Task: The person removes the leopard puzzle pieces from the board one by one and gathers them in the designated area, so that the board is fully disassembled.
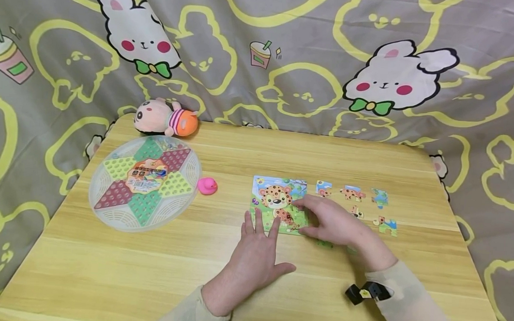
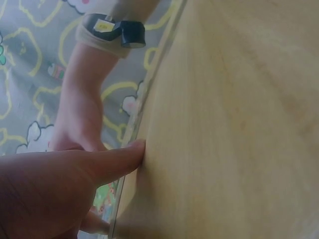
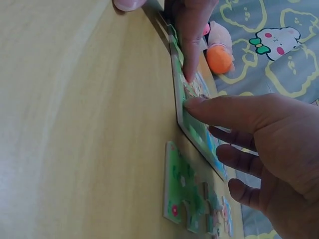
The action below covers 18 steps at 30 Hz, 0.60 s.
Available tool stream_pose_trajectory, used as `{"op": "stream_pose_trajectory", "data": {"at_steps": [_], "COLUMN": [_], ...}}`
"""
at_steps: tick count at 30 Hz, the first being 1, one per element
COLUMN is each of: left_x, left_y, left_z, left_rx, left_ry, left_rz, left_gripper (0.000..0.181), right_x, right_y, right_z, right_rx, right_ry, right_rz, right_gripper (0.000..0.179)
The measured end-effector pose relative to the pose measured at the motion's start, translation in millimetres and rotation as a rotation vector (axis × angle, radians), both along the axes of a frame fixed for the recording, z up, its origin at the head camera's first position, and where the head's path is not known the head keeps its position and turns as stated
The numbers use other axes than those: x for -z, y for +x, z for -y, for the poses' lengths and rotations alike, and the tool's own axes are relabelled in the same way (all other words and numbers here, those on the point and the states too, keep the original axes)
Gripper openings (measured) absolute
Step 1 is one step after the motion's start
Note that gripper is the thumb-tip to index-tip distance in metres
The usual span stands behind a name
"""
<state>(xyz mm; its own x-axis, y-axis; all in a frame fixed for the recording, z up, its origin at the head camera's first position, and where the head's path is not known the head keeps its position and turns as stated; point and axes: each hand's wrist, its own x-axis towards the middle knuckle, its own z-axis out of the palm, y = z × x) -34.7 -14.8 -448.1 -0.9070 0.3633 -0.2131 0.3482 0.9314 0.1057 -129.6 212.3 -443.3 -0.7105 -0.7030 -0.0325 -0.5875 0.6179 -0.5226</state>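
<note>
A picture puzzle [image 1: 269, 188] of a spotted leopard cub on grass lies in a square board at the middle of the table. Over its lower edge my left hand [image 1: 256, 257] spreads its fingers, with the fingertips on the picture and the thumb out to the side. My right hand [image 1: 334, 220] reaches in from the right; its thumb touches the board's green corner in the right wrist view, and its other fingers bend loosely over the picture's right side. No piece shows between those fingers. Loose puzzle pieces [image 1: 385, 225] lie right of the board, some partly covered by the right hand.
A round Chinese checkers board [image 1: 101, 215] under clear plastic lies at the left. Beside it sits a pink rubber duck [image 1: 207, 186], and behind it a plush doll [image 1: 154, 117]. A patterned curtain [image 1: 306, 46] hangs behind the wooden table [image 1: 125, 270].
</note>
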Motion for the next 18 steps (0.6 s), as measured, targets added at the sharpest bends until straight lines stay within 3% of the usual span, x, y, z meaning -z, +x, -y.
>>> {"op": "stream_pose_trajectory", "data": {"at_steps": [6, 18], "left_x": [0.0, -0.3], "left_y": [0.4, 0.7], "left_z": [-0.3, -0.4], "left_rx": [0.002, 0.002], "left_ry": [-0.004, -0.014], "left_rz": [-0.004, -0.002], "left_gripper": [0.115, 0.116], "right_x": [-4.8, -8.7], "right_y": [-0.1, 2.5], "right_z": [2.1, -8.7], "right_rx": [0.008, 0.049], "right_ry": [0.048, -0.024], "right_rz": [-0.039, -0.043], "right_gripper": [0.063, 0.063]}}
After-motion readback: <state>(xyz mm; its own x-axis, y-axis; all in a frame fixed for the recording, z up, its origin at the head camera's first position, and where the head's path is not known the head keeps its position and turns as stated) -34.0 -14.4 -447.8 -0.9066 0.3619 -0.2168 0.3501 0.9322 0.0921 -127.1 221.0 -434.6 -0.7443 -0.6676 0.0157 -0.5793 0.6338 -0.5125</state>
